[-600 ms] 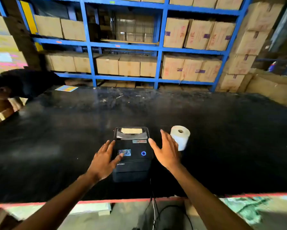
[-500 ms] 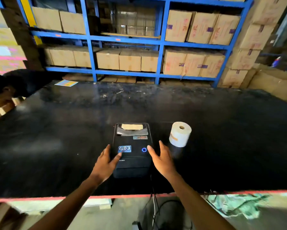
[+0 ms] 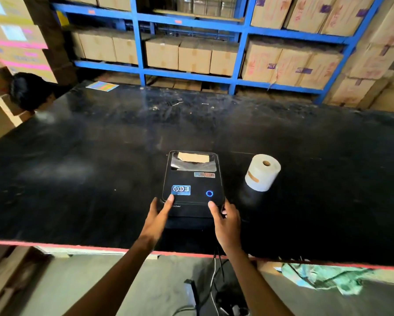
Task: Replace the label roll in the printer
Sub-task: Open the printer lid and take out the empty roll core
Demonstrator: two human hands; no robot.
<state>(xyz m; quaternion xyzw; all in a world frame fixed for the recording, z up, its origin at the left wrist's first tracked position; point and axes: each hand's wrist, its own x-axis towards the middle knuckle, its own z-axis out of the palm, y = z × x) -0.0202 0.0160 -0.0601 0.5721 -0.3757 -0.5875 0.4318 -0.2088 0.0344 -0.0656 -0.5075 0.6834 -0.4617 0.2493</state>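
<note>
A small black label printer [image 3: 192,179] sits on the black table, lid closed, with a blue ring light on top and a clear window at its far end showing a brown roll core inside. My left hand [image 3: 157,217] grips its near left corner, thumb on the lid. My right hand [image 3: 225,221] grips the near right corner, thumb on the lid edge. A white label roll [image 3: 261,173] stands on end about a hand's width to the right of the printer, touched by neither hand.
The black table [image 3: 100,167] has a red front edge. Cables drop from the printer's near side to the floor. Another person's head [image 3: 28,91] is at the table's left edge. A coloured sheet [image 3: 102,86] lies at the far left. Blue shelving with cardboard boxes [image 3: 191,55] stands behind.
Both hands have drawn back from the lid top to the printer's near corners and closed on them. The view has tilted down slightly.
</note>
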